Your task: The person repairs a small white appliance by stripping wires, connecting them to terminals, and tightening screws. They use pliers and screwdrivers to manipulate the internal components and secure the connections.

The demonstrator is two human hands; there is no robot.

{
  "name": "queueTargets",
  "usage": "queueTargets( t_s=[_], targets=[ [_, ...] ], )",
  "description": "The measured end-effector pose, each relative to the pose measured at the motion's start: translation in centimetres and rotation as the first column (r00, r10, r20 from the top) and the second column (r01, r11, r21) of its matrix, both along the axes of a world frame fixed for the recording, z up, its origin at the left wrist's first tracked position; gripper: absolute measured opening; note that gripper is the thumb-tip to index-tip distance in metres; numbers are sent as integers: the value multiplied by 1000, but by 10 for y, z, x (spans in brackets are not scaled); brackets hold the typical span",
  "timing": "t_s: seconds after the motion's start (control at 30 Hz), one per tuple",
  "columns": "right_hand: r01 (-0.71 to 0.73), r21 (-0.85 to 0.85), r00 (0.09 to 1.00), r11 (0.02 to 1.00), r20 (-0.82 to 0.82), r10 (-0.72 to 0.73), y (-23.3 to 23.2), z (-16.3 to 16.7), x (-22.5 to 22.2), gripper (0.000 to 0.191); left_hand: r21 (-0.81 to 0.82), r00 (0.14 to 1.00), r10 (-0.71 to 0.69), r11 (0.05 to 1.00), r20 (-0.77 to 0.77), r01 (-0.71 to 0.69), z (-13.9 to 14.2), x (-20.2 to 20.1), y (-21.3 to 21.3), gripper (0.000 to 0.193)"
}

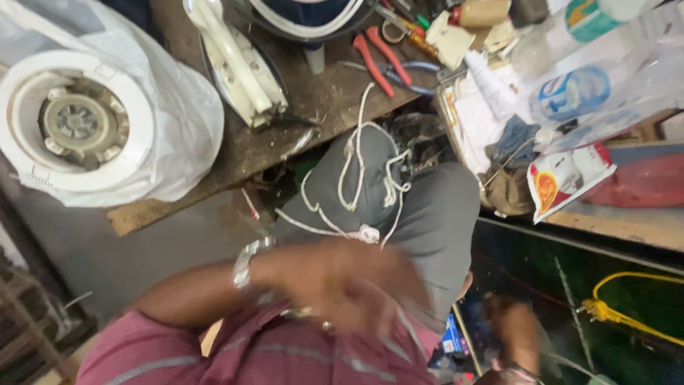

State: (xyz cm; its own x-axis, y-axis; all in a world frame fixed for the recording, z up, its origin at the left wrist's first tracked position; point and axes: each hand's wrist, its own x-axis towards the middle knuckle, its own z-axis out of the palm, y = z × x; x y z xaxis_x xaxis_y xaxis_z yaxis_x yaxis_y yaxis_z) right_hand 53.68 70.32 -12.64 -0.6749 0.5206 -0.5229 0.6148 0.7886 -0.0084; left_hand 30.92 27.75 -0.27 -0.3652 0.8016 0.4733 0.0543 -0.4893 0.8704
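The left hand (335, 285), blurred, is hovering just below the white cord (360, 178) that is lying lengthwise along the grey-trousered knee (427, 214); its grip is unclear. The right hand (516, 331) is sitting lower, farther from the cord, its grip unreadable.

Rough worn wooden bench (285, 142), glossy white plastic bag (185, 107).

This is a small repair workshop for household appliances. A worn, scratched wooden surface (285, 142) carries red-handled pliers (380, 58), a white appliance base (75, 125) half wrapped in a plastic bag (185, 121), and an opened white casing (242, 64). A white cord (356, 171) trails off it, and tubes, rags and packets crowd a side tray (491, 121)
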Motion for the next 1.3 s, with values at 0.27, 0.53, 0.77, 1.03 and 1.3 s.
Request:
queueTargets(
  t_s=[0.27, 0.53, 0.77, 1.03, 1.3],
  targets=[
    [-379, -130, 547, 916, -830, 109, -141, 107, -158, 16, -316, 257, 401, -89, -880, -944, -147, -39, -20, 38],
    [-794, -18, 226, 608, -937, 267, -253, 37, -287, 26, -231, 191, 193, -214, -963, -949, -186, -48, -34, 24],
    [-709, -503, 598, 494, -800, 43, -275, -65, -309, 37, -539, 462, 645, 90, -609, -837, -202, -39, -39, 18],
    [-584, -768, 713, 264, -640, -285, -279, -79, -299, 41, -682, 257, 848, 526, 463, -508, -207, -40, -29, 28],
    [-473, -828, 822, 300, -538, -187, -272, -68, -286, 35, -532, -52, 622, 618, 781, -579, -207, -73, -19, 22]
  ],
)
